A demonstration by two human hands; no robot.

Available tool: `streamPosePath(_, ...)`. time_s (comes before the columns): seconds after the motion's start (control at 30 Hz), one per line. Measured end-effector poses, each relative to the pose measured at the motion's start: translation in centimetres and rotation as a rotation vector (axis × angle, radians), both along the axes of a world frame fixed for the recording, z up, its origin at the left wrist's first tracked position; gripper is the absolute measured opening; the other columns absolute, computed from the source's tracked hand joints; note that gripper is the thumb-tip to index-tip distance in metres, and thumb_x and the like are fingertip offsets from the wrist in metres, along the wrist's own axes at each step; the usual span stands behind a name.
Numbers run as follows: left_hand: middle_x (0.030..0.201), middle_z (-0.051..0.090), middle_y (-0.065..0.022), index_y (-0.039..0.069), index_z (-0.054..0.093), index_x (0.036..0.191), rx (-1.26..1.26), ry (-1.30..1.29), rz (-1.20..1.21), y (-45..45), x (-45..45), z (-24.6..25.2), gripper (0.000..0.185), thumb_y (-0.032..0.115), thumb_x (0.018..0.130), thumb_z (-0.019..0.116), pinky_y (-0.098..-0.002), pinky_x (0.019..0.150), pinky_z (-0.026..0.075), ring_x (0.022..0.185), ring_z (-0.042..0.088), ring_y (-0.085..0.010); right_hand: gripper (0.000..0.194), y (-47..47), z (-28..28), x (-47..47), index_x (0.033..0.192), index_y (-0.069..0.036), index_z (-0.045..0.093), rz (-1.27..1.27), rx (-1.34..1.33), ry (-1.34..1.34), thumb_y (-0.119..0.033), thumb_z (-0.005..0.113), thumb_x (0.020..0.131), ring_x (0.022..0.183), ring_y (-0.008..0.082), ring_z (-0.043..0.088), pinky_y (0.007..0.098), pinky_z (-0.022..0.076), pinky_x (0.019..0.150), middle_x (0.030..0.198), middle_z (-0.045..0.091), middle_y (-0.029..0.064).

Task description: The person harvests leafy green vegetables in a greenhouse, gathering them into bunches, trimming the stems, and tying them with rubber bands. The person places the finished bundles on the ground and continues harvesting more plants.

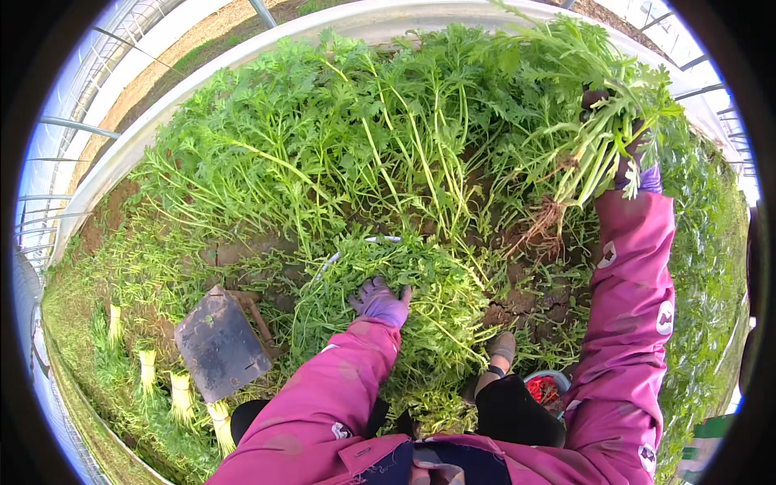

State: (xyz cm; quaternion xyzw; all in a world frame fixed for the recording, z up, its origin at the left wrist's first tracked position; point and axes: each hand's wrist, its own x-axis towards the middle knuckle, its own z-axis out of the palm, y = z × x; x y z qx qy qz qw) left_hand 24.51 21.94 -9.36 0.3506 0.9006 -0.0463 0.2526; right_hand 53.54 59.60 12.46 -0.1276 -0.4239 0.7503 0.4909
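Note:
My left hand (381,301), in a purple glove, rests spread on a heap of loose leafy greens (442,291) in front of me. Part of a pale rim shows at the heap's far edge. At the upper right, my right hand (618,130), in a dark glove with a purple cuff, is closed around a bunch of uprooted leafy green plants (597,145). Their pale stems and reddish roots (542,224) hang down to the left, and leaves hide part of the hand. Tall leafy greens (339,127) stand rooted beyond the heap.
A worn dark board (221,345) on a wooden frame stands left of the heap. Several tied bundles of greens (182,397) lie at the lower left. A bowl with red pieces (542,390) sits by my foot (502,351). Plastic sheeting (121,163) borders the bed.

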Motion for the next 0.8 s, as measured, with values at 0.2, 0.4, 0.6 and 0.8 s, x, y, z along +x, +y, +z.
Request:
streamPosePath(0.2,0.151,0.036,-0.0132,0.010,0.036,0.146,0.220,-0.009,-0.161,-6.6,-3.0,5.3,0.088,0.065,0.081,0.058,-0.0495,0.116,0.018,0.141,0.030,-0.0317,0.038,-10.6,16.9,-0.8,0.124,0.001,0.059,-0.093,0.152,-0.304,-0.023,0.059,0.095,0.101,0.0243,0.064,0.0384,0.0528,0.087,0.116,0.066,0.0157)
streamPosePath(0.4,0.137,0.053,-0.0125,0.007,0.049,0.136,0.806,-0.571,0.111,-11.1,-5.4,17.7,0.071,0.055,0.086,0.062,-0.0453,0.113,0.027,0.126,0.050,-0.0285,0.035,-30.8,15.6,-9.7,0.116,0.001,0.064,0.107,0.162,-0.294,-0.018,0.070,0.088,0.089,0.0174,0.065,0.0304,0.0520,0.081,0.099,0.070,0.0109)
streamPosePath(0.6,0.123,0.061,-0.0139,-0.004,0.050,0.133,1.139,-1.473,-0.034,-19.4,-4.6,27.0,0.068,0.046,0.088,0.065,-0.0354,0.104,0.038,0.114,0.057,-0.0225,0.047,-44.6,8.9,-15.7,0.119,0.000,0.063,0.271,0.118,-0.563,-0.014,0.080,0.078,0.099,0.0187,0.064,0.0325,0.0503,0.087,0.105,0.070,0.0086)
streamPosePath(0.8,0.114,0.067,-0.0068,0.002,0.059,0.125,0.937,-1.488,0.145,-21.9,-3.9,27.4,0.059,0.032,0.079,0.080,-0.0336,0.093,0.047,0.104,0.062,-0.0200,0.047,-49.6,7.7,-16.8,0.113,0.004,0.062,0.478,0.231,-0.455,-0.007,0.083,0.073,0.090,0.0170,0.067,0.0317,0.0542,0.086,0.101,0.070,0.0084)
